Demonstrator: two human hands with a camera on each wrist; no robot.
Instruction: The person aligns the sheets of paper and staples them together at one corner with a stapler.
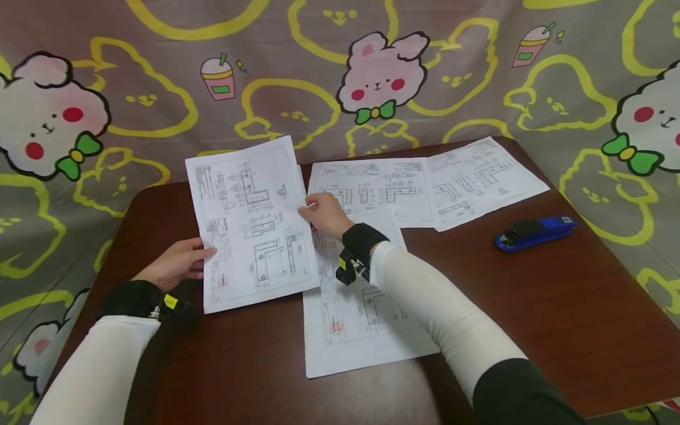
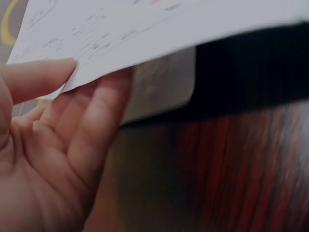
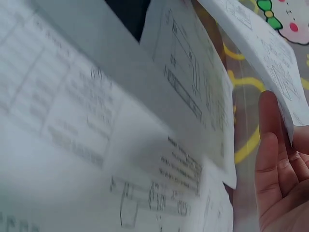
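Observation:
Both my hands hold up a white sheet of paper [image 1: 239,221] printed with technical drawings of an L-shaped part. Its left edge is pinched between thumb and fingers of my left hand [image 1: 177,264]; the left wrist view shows the thumb on top of the paper [image 2: 159,36]. My right hand [image 1: 328,215] pinches the right edge, and the right wrist view shows its fingers [image 3: 270,159] behind the sheet. Partly under the held sheet and my right forearm lies another printed sheet [image 1: 366,354], with a red stamp near its lower left.
Two more drawing sheets, one at the back middle [image 1: 409,206] and one at the back right [image 1: 491,177], lie on the brown table [image 1: 531,319], their edges meeting. A blue and black stapler [image 1: 536,233] rests to the right. Behind the table hangs a patterned cloth [image 1: 313,65].

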